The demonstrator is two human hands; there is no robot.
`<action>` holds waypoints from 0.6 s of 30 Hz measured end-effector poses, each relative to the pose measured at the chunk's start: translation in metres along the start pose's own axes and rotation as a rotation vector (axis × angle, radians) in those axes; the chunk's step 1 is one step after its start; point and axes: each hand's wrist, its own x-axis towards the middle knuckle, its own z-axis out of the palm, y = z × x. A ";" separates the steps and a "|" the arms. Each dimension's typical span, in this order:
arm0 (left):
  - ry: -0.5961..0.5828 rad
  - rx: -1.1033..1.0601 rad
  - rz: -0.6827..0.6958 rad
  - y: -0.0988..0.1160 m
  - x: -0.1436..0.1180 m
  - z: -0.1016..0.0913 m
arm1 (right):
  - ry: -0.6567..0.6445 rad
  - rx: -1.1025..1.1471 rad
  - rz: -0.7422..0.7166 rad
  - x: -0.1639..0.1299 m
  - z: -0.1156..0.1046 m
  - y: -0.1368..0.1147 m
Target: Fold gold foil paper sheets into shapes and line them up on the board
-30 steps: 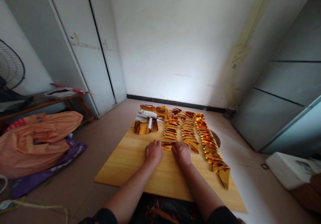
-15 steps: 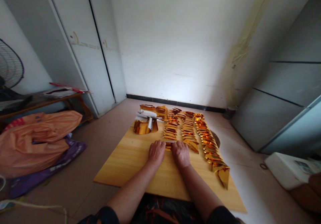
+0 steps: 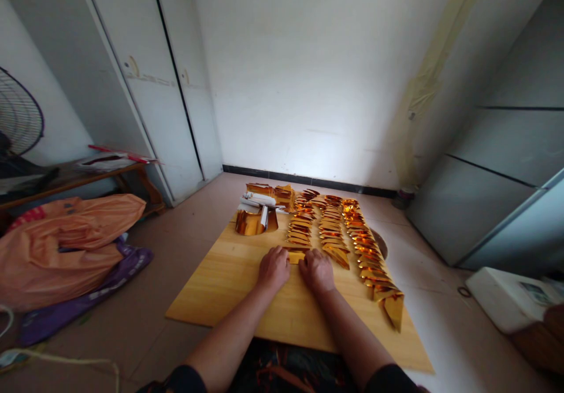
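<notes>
Hiding most of gold foil piece point(image 3: 296, 257): both hands.

Small folded piece of shiny gold foil paper point(image 3: 296, 257)
It lies flat mid-board, at the near end of the left row of folded gold pieces.

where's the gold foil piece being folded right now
In the head view, the gold foil piece lies mid-board between the left hand and right hand, just below the leftmost row of folded pieces.

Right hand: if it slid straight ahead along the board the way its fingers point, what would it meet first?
Probably the near end of the middle row of folded gold foil pieces, just beyond the right hand; depth is unclear.
</notes>
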 end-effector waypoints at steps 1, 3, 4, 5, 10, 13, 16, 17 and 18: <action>0.008 -0.011 -0.006 0.000 0.000 0.000 | -0.007 0.005 0.009 0.000 -0.001 -0.002; 0.010 -0.028 -0.022 -0.001 -0.001 0.002 | -0.021 0.016 0.029 -0.001 -0.002 -0.004; 0.005 -0.035 -0.033 -0.001 -0.001 0.002 | -0.026 0.021 0.042 -0.001 -0.002 -0.005; -0.001 -0.040 -0.042 -0.001 -0.001 0.003 | -0.029 0.024 0.056 0.000 -0.002 -0.006; -0.023 -0.039 -0.072 -0.003 0.002 0.004 | -0.045 0.046 0.133 0.002 0.000 -0.007; -0.022 -0.044 -0.080 -0.003 0.003 0.004 | -0.059 0.069 0.165 0.004 0.000 -0.007; -0.025 -0.062 -0.088 -0.004 0.003 0.004 | -0.067 0.100 0.188 0.005 -0.002 -0.006; -0.030 -0.071 -0.095 -0.004 0.003 0.003 | -0.067 0.113 0.195 0.005 -0.003 -0.006; -0.036 -0.081 -0.101 -0.004 0.003 0.003 | -0.069 0.127 0.201 0.005 -0.004 -0.005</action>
